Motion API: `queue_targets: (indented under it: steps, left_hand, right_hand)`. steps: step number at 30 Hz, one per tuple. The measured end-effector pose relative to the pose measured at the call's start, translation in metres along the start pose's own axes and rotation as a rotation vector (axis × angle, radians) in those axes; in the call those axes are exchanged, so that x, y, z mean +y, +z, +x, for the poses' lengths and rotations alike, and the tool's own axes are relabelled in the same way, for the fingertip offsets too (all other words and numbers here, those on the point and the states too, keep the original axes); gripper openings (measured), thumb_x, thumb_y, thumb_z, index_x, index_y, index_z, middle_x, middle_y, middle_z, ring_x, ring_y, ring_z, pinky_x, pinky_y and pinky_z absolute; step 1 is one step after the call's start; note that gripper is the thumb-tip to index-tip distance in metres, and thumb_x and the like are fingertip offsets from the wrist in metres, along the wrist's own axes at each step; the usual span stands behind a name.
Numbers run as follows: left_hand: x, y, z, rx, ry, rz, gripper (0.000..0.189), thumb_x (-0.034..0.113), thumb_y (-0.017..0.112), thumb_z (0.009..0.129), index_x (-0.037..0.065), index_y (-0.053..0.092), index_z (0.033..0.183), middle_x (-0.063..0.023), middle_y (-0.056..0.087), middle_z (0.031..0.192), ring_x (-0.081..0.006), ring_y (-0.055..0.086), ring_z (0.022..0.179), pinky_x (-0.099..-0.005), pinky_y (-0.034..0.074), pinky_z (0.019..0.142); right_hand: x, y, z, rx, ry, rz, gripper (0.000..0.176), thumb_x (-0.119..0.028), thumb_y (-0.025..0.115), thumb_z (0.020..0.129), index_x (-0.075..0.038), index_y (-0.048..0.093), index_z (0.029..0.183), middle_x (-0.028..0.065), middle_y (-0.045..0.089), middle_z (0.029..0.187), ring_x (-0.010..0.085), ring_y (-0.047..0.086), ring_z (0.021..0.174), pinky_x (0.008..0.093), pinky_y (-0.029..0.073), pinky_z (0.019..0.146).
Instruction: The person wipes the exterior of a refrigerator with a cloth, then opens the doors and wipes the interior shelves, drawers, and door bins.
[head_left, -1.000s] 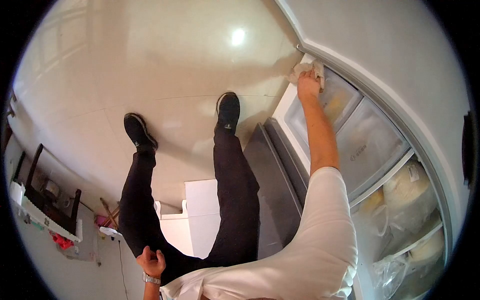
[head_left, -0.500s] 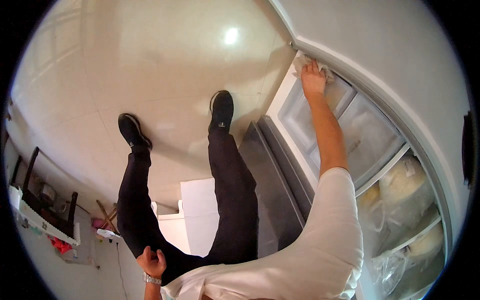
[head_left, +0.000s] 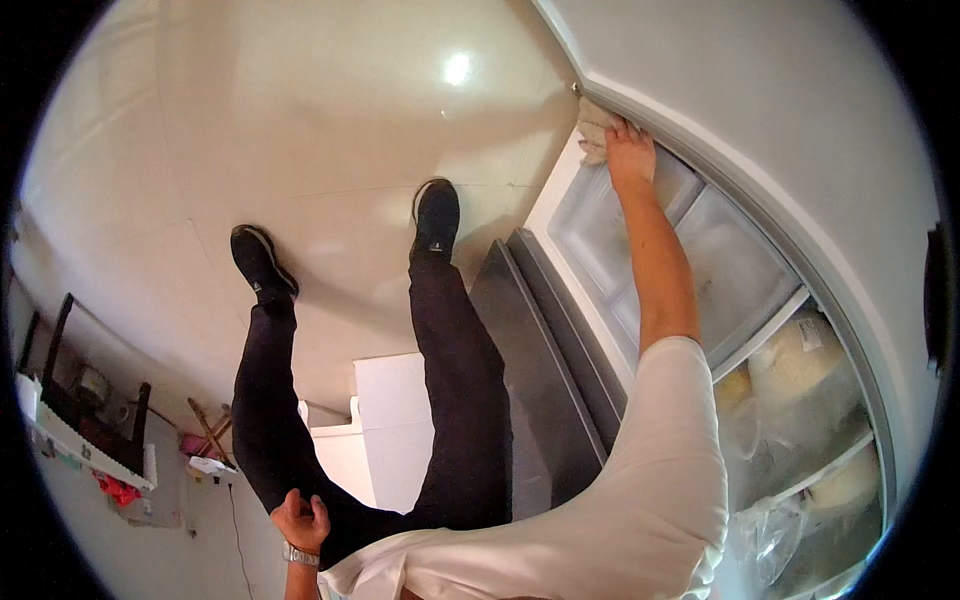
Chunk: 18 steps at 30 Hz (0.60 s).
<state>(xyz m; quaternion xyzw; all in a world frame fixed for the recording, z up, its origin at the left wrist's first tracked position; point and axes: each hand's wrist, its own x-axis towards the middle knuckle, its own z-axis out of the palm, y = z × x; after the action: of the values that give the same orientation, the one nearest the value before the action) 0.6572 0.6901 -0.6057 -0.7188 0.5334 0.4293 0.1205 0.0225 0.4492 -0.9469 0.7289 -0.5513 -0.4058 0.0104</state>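
Note:
My right hand [head_left: 630, 158] presses a beige cloth [head_left: 592, 130] against the white rim at the far corner of an open freezer compartment [head_left: 568, 190]. Its fingers are closed on the cloth, which bunches out to their left. Frosted clear bins [head_left: 725, 265] lie just below and beside that forearm. At the lower left, my left hand [head_left: 300, 520] is curled closed by my thigh, with nothing visible in it and a metal watch [head_left: 300, 555] on the wrist.
The open door [head_left: 760, 90] arches along the upper right. Bagged food [head_left: 800, 365] fills compartments at the right. Dark grey drawer fronts [head_left: 545, 350] stand beside my leg. A white box [head_left: 392, 425] is between my legs. A rack [head_left: 90, 430] stands at the left.
My right hand stays at the corner, while the cloth has shifted left and now sticks out beside the fingers. The view has moved slightly. My left hand keeps its pose.

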Motion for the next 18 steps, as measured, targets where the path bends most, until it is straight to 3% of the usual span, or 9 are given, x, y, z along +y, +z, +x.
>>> queue_targets:
  steps: [3, 10, 15, 18]
  left_hand:
    - [-0.012, -0.003, -0.005, -0.088, 0.002, 0.012, 0.014, 0.010, 0.064, 0.069, 0.004, 0.053, 0.073, -0.0074, 0.045, 0.044, -0.0206, 0.047, 0.036, -0.0289, 0.036, 0.038]
    - [-0.010, -0.010, -0.001, -0.046, -0.039, -0.094, 0.016, 0.010, 0.065, 0.070, 0.003, 0.050, 0.068, -0.0093, 0.047, 0.047, -0.0204, 0.047, 0.038, -0.0291, 0.036, 0.039]
    - [-0.024, -0.016, 0.000, -0.066, -0.026, -0.127, 0.023, 0.012, 0.065, 0.072, 0.004, 0.045, 0.063, -0.0099, 0.047, 0.047, -0.0195, 0.047, 0.038, -0.0305, 0.036, 0.040]
    - [-0.026, -0.024, 0.003, -0.125, -0.025, -0.135, 0.022, 0.012, 0.064, 0.072, 0.004, 0.046, 0.064, -0.0101, 0.048, 0.047, -0.0225, 0.048, 0.039, -0.0318, 0.037, 0.040]
  right_hand:
    - [0.013, -0.024, -0.023, -0.074, -0.010, -0.073, 0.028, -0.018, 0.044, 0.086, -0.009, 0.057, 0.110, 0.0045, 0.050, 0.129, 0.0171, 0.049, 0.116, 0.0419, 0.034, 0.099]
    - [0.056, -0.098, -0.096, -0.027, 0.062, -0.127, 0.033, -0.016, 0.045, 0.087, -0.008, 0.051, 0.119, 0.0055, 0.042, 0.138, 0.0169, 0.040, 0.126, 0.0417, 0.027, 0.105]
    - [0.085, -0.170, -0.135, -0.136, 0.191, -0.111, 0.034, -0.015, 0.047, 0.087, -0.008, 0.048, 0.120, 0.0079, 0.051, 0.128, 0.0205, 0.047, 0.120, 0.0432, 0.030, 0.104]
    - [0.094, -0.197, -0.161, -0.023, 0.293, -0.052, 0.032, -0.011, 0.044, 0.086, -0.006, 0.046, 0.118, 0.0091, 0.053, 0.126, 0.0230, 0.048, 0.119, 0.0446, 0.036, 0.098]
